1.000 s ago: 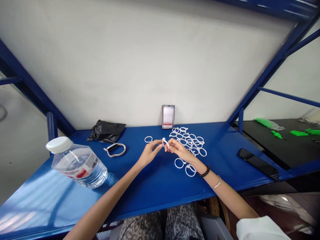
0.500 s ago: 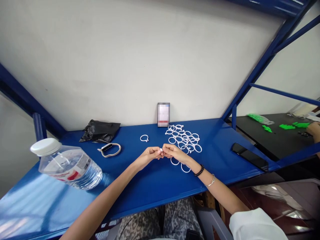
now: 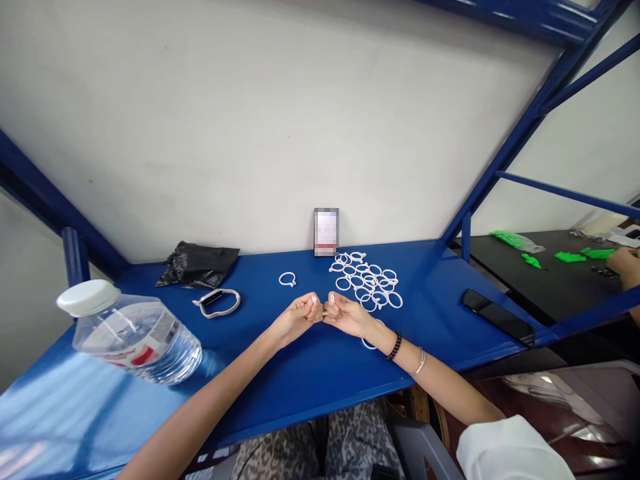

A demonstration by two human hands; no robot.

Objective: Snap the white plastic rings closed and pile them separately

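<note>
My left hand (image 3: 299, 313) and my right hand (image 3: 346, 315) are both closed into fists and meet over the middle of the blue table (image 3: 310, 373). Between them they grip a small white plastic ring (image 3: 325, 312), mostly hidden by the fingers. A pile of several white rings (image 3: 367, 281) lies just beyond my right hand. One single white ring (image 3: 287, 279) lies apart, beyond my left hand. Another ring (image 3: 369, 343) shows partly under my right wrist.
A big water bottle (image 3: 130, 333) lies on its side at the left. A wristwatch (image 3: 217, 302) and a black bag (image 3: 196, 264) sit behind it. A small card (image 3: 326, 232) leans on the wall. A dark phone (image 3: 495, 315) lies right. Another person's hand (image 3: 623, 265) reaches green parts (image 3: 570, 256) on the neighbouring table.
My hands have drawn nearer to me and closed from a fingertip pinch into fists on the ring. Another person's hand has come into view at the far right.
</note>
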